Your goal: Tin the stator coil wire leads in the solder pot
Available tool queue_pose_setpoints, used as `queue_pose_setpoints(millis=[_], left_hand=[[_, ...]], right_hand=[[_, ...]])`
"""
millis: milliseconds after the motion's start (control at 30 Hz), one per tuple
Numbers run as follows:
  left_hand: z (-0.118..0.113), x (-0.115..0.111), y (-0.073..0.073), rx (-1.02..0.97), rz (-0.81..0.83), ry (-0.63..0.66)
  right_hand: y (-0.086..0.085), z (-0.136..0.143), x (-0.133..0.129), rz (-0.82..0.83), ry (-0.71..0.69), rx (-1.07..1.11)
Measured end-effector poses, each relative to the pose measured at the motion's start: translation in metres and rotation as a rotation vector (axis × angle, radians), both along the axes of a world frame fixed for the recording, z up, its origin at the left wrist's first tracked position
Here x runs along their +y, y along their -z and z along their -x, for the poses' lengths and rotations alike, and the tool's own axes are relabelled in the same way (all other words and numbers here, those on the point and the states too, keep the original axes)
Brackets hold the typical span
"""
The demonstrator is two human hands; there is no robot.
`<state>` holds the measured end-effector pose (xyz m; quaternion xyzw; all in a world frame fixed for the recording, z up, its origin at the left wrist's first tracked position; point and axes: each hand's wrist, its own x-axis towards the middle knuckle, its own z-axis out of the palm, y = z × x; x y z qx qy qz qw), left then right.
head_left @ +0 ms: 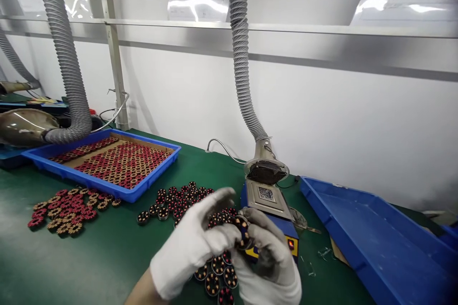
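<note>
Black disc [244, 232], near-upright between gloved fingers [224, 237]; dotted face viewer-ward

Room opens to the left of the left hand [191, 243], where I can pass low over a bare stretch of green bench [114, 250] as far as the loose red-and-tan discs [71, 212]. Dark round pieces [212, 284] crowd beneath both hands and just beyond the left. Past the right hand [272, 257], a blue box [284, 227] blocks my way forward, an exhaust hood [267, 171] above its far end. Farther right, a narrow strip with thin scraps [325, 251] separates box from blue tray [386, 233].
</note>
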<state>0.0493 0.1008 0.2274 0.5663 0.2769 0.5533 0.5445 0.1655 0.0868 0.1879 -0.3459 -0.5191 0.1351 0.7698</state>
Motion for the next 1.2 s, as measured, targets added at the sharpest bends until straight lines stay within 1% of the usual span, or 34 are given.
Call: queue_pose_setpoints(millis=[33,67,100,167,233,267,300,333,367,433,467,500,533,600,633,700,733,833,900,1000,1133,1167,1200], left_hand=[[-0.006,0.001,0.002,-0.06,0.055,0.108],[-0.012,0.003,0.004,-0.135,0.08,0.153],[-0.018,0.003,0.007,-0.218,0.085,0.127],[-0.025,0.004,0.012,-0.399,0.073,-0.001],[-0.026,0.005,0.014,-0.571,0.051,-0.098],[-0.024,0.006,0.014,-0.632,0.022,-0.132],[-0.021,0.006,0.012,-0.644,-0.004,-0.151],[-0.018,0.007,0.01,-0.601,-0.012,-0.144],[-0.016,0.007,0.008,-0.505,0.005,-0.115],[-0.015,0.006,0.005,-0.293,0.086,-0.041],[-0.016,0.005,0.004,-0.24,0.128,-0.035],[-0.018,0.004,0.005,-0.238,0.158,-0.063],[-0.019,0.003,0.006,-0.274,0.149,-0.112],[-0.02,0.001,0.009,-0.388,0.064,-0.196],[-0.02,0.0,0.01,-0.437,0.014,-0.213],[-0.016,-0.001,0.01,-0.483,-0.06,-0.2],[-0.015,-0.002,0.008,-0.46,-0.056,-0.173],[-0.012,-0.002,0.001,-0.32,0.072,-0.084],[-0.012,-0.002,-0.001,-0.301,0.125,-0.07],[-0.011,0.002,0.001,-0.307,0.118,-0.104],[-0.004,0.007,0.005,-0.399,0.057,-0.269],[-0.003,0.007,0.004,-0.391,0.055,-0.264],[-0.002,0.006,0.003,-0.345,0.067,-0.221]], right_hand=[[0.002,0.003,-0.001,-0.053,0.05,-0.091],[0.004,0.006,-0.002,-0.087,0.084,-0.154],[0.005,0.008,-0.003,-0.097,0.105,-0.182],[0.003,0.01,-0.003,-0.064,0.127,-0.141],[-0.002,0.011,-0.003,-0.012,0.18,-0.022],[-0.004,0.012,-0.002,-0.007,0.213,0.044],[-0.006,0.012,-0.002,-0.018,0.231,0.096],[-0.007,0.012,-0.001,-0.041,0.233,0.126],[-0.008,0.011,-0.001,-0.066,0.218,0.129],[-0.005,0.01,0.0,-0.112,0.173,0.079],[-0.003,0.01,0.001,-0.124,0.166,0.044],[-0.001,0.009,0.001,-0.132,0.166,0.017],[0.001,0.009,0.002,-0.134,0.173,0.003],[0.004,0.007,0.003,-0.133,0.175,-0.006],[0.005,0.006,0.004,-0.138,0.17,-0.013],[0.007,0.003,0.006,-0.175,0.172,-0.059],[0.008,0.001,0.006,-0.202,0.179,-0.099],[0.01,-0.003,0.007,-0.264,0.174,-0.22],[0.013,-0.004,0.006,-0.265,0.155,-0.274],[0.015,-0.002,0.004,-0.221,0.172,-0.302],[0.013,0.002,0.005,-0.223,0.209,-0.32],[0.012,0.003,0.006,-0.23,0.215,-0.319],[0.011,0.003,0.006,-0.234,0.219,-0.32]])
